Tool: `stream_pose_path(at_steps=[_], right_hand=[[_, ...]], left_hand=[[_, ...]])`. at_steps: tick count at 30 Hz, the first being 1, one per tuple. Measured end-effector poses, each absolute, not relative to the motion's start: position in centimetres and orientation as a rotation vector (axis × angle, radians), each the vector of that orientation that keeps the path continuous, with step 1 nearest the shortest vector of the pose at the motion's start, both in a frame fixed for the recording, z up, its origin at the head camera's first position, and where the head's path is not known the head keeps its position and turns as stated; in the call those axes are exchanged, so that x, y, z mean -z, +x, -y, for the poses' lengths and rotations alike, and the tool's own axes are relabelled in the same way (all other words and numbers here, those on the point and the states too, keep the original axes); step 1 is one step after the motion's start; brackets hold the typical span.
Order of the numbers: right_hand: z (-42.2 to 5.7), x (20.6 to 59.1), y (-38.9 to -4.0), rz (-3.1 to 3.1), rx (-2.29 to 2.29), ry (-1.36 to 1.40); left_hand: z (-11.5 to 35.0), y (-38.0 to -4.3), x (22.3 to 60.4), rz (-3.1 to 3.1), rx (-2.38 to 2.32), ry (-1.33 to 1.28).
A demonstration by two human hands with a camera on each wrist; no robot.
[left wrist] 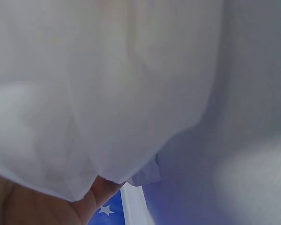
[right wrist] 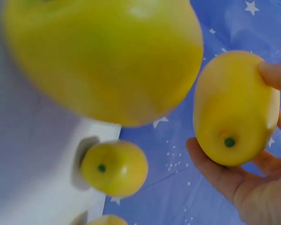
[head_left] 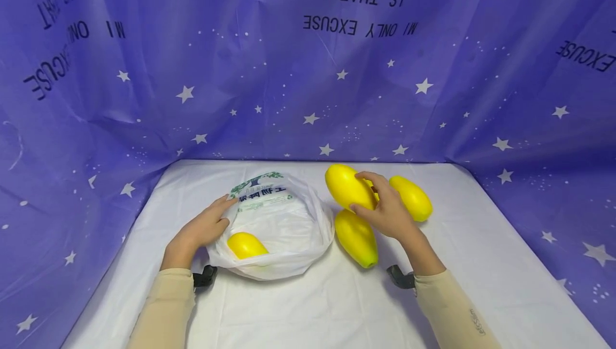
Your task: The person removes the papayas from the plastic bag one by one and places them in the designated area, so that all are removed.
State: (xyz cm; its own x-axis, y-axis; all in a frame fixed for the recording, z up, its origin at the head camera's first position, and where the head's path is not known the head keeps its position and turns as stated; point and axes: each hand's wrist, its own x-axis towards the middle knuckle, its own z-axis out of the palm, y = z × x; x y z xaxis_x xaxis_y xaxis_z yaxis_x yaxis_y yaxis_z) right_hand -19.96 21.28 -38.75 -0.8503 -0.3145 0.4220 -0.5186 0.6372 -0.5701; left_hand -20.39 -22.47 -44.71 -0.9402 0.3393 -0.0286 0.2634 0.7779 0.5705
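A white plastic bag with green and dark print sits left of the middle, its mouth spread wide, a yellow papaya inside. My left hand holds the left side of its rim; in the left wrist view the film covers most of the fingers. My right hand grips another papaya between thumb and fingers, right of the bag. In the right wrist view this papaya shows its green stem end, raised off the cloth.
One papaya lies just below the held one, and another lies to the right of my right hand. Part of a further papaya shows behind my fingers. White cloth covers the table; a purple star-printed curtain encloses the back and sides.
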Motion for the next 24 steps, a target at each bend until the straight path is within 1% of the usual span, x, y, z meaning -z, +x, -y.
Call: stream_pose_path(at_steps=[11,24], right_hand=[[-24.0,39.8,-18.5,2.582,-0.945,0.52],[-27.0,42.4,-16.6,2.643,-0.923,0.372]], left_hand=[[22.7,-20.5,44.6,-2.847,-0.886,0.503],[22.3,-20.1,44.5,-2.837,-0.901,0.503]])
